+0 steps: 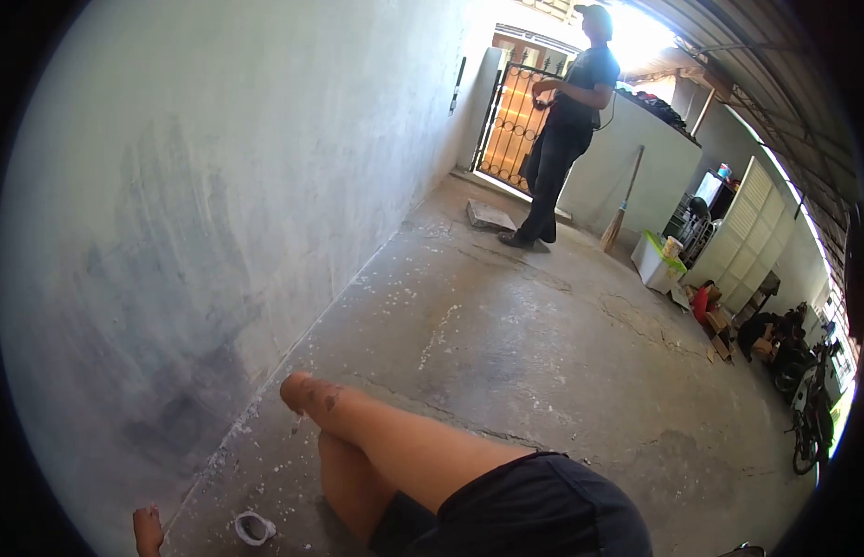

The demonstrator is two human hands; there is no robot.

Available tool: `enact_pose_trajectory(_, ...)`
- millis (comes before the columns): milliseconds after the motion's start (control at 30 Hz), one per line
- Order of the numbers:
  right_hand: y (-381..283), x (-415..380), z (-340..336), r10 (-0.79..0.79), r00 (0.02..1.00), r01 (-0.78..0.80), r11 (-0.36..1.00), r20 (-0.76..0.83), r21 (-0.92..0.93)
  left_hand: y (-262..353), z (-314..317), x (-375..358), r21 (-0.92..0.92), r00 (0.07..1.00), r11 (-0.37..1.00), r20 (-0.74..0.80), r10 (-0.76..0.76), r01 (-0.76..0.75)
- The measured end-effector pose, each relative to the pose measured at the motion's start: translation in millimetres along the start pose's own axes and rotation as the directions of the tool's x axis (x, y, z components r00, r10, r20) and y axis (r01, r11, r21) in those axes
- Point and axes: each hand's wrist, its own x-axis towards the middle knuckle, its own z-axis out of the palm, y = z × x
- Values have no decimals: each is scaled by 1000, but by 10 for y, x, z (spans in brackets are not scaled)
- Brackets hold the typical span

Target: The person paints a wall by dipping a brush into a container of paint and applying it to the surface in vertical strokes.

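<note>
At the bottom left edge, my left hand [147,531] is beside the foot of the wall, its fingers curled; whatever they may hold is hidden. My right arm, bare below a dark sleeve, stretches across a bent leg [353,483]. At its far end my right hand [294,395] droops, with its fingers foreshortened and mostly out of sight. A white round thing with a raised rim [255,529], perhaps a small tub or ring, is on the concrete floor between my left hand and the leg. The pale wall [293,167] carries grey, streaky patches low down.
A person in dark clothes [571,111] stands near a metal gate [515,121]. Close by are a flat slab [490,215] and a broom [624,200]. A white bin [657,263], boxes and a motorcycle [811,408] line the right side. White flecks dot the floor [515,343].
</note>
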Motion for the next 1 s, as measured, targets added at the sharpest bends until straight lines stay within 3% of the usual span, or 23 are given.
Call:
enact_pose_trajectory(67, -17, -187, 451, 27, 1000, -27, 1000, -16, -2, 75, 67, 131, -18, 998, 1000, -60, -4, 3)
enact_pose_trajectory(367, -14, -172, 436, 17, 999, -16, 999, -36, 29, -46, 0, 252, 72, 969, 995, 243, 48, -67)
enact_pose_trajectory(567, -112, -16, 103, 2, 999, -1, 1000, -38, 26, -166, 30, 230, 106, 896, 989, 441, 43, -100)
enact_pose_trajectory(600, -44, -142, 484, 1, 999, 0, 1000, -39, 27, -210, 60, 243, 111, 881, 988, 472, 43, -108)
enact_pose_trajectory(633, -57, -71, 172, 1, 999, 0, 1000, -40, 27, -254, 95, 251, 115, 864, 987, 502, 42, -115)
enact_pose_trajectory(767, -139, -63, 221, -6, 999, 7, 1000, -43, 25, -480, 234, 236, 49, 883, 988, 456, 110, -148)
enact_pose_trajectory(833, -77, -165, 498, -9, 999, 10, 1000, -45, 24, -398, 186, 187, -16, 915, 998, 399, 61, -59)
enact_pose_trajectory(867, -137, -40, 113, -12, 999, 13, 1000, -47, 24, -351, 160, 157, -50, 928, 999, 371, 34, -16)
enact_pose_trajectory(900, -85, -176, 391, -14, 999, 15, 1000, -48, 24, -304, 143, 127, -86, 939, 996, 343, 5, 26)
enact_pose_trajectory(967, -144, -57, 153, -18, 999, 19, 1000, -49, 22, -100, 30, 52, -160, 955, 981, 291, -57, 107)
enact_pose_trajectory(1000, -53, -208, 400, -20, 999, 21, 1000, -50, 22, 2, -28, 21, -199, 960, 969, 266, -90, 145)
